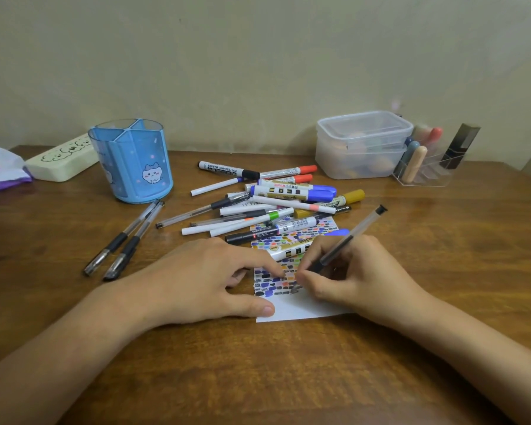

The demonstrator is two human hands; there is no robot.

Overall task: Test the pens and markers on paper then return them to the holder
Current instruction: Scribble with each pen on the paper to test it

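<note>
My right hand grips a clear black-ink gel pen, its tip down on the paper, which is covered with many coloured test marks. My left hand lies flat, fingers spread, pinning the paper's left edge. A pile of pens and markers lies behind the paper, some resting on its far end. Two capped black gel pens lie apart to the left. The blue divided pen holder with a cat picture stands empty at the back left.
A cream power strip and a purple-white packet sit at the far left. Stacked clear plastic boxes and a clear organiser with tubes stand at the back right. The wooden table ends at a wall.
</note>
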